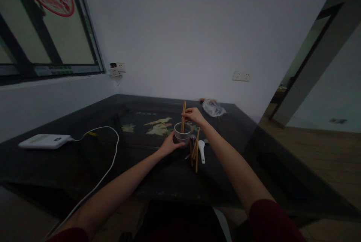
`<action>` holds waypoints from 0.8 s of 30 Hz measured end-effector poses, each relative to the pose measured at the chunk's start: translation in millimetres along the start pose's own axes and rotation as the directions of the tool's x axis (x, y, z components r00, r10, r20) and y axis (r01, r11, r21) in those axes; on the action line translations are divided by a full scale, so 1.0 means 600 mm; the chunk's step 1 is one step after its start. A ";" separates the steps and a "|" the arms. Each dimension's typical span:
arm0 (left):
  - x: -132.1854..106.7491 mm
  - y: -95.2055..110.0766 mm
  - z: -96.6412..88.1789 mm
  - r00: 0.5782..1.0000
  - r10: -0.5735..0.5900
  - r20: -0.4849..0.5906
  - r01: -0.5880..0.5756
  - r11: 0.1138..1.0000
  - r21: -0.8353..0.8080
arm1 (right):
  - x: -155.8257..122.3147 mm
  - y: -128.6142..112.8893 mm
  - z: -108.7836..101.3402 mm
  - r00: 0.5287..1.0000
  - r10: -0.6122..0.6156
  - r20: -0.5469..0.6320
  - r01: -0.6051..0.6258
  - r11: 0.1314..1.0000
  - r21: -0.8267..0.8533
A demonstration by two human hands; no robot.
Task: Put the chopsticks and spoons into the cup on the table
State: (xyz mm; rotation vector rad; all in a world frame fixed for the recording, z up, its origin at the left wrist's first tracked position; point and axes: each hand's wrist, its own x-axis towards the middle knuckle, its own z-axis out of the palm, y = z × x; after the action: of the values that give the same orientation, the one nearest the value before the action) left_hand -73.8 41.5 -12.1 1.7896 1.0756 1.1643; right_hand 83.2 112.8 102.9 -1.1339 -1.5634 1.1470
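Note:
My left hand (169,145) is wrapped round the near left side of a grey cup-shaped holder (182,139) standing on the dark table. A pair of wooden chopsticks (183,116) is pinched in my right hand (193,115), nearly upright, with the lower ends inside the holder's mouth. Just right of the holder lie several loose chopsticks (196,155), crossing one another. Beside them is a white spoon (202,152), its handle toward me. Metal spoons (193,136) lie close by, partly covered by the chopsticks and my right forearm.
A white power bank (45,141) with a white cable (116,148) lies on the left, the cable running off toward me. At the back sits a crumpled clear plastic bag (213,108). The dark table (135,163) meets the wall behind, and a dark flat object (282,174) lies at right.

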 end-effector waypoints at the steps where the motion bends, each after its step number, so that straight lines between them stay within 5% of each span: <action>1: 0.000 0.001 0.000 1.000 -0.002 0.004 0.002 1.000 -0.009 | 0.000 -0.001 0.000 1.000 -0.002 0.004 0.002 1.000 -0.001; 24: 0.000 0.001 0.000 1.000 -0.013 0.000 0.013 1.000 0.005 | 0.001 0.003 0.002 1.000 0.014 0.006 -0.014 1.000 0.027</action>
State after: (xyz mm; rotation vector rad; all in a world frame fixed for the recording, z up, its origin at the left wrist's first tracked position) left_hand -73.7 41.3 -11.6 1.7841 1.0888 1.1545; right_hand 82.0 113.8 100.8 -1.1266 -1.5415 1.1783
